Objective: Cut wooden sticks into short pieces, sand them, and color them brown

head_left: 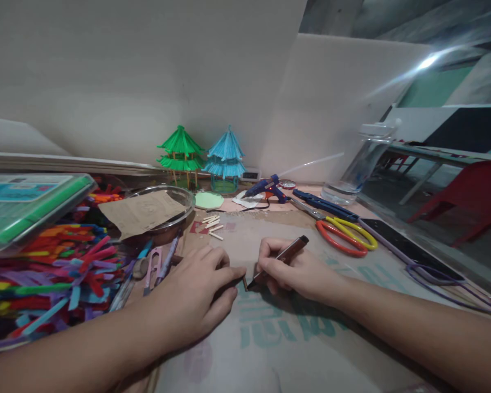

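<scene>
My left hand [196, 289] rests on the cardboard work surface [294, 349], fingers closed and pinching a thin wooden stick [244, 281] whose end pokes out past the fingertips. My right hand [294, 270] grips a brown craft knife [280, 259] like a pen, its tip touching down right beside the stick's end. Several short cut stick pieces [213, 224] lie just beyond my hands.
Colourful paper strips [53, 278] pile at left under a green plastic box [20, 207]. A glass dish with brown card [147, 210], green pagoda model [181, 153], blue pagoda model [226, 158], glue gun [265, 188], scissors [343, 232], phone [409, 251] and water bottle [360, 166] surround.
</scene>
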Demonstrator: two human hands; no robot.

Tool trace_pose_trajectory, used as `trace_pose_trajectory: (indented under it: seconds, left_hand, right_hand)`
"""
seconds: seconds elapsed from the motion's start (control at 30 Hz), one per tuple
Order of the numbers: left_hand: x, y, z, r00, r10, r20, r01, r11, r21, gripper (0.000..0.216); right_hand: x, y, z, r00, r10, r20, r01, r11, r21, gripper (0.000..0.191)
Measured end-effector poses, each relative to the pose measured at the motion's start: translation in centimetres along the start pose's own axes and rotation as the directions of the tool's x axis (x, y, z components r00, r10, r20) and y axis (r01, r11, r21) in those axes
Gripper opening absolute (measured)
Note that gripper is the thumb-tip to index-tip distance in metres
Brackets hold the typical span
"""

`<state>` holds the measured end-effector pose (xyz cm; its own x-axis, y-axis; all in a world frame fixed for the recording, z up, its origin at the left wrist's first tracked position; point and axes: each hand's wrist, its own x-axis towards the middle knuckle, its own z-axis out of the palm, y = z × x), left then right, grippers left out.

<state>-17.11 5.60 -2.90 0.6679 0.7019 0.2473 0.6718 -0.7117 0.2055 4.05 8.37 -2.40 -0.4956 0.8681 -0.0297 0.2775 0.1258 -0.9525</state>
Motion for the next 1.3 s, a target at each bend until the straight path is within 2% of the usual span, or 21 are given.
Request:
trace_pose_trajectory:
  seconds: [1.3]
  left_hand:
    - [0.11,0.21,-0.22,1.0,0.018,-0.017,-0.017,0.999,0.028,0.033]
  right_hand:
    - [-0.19,-0.39,0.13,1.0,0.001,-0.008,-0.001,1.0,-0.022,0.013]
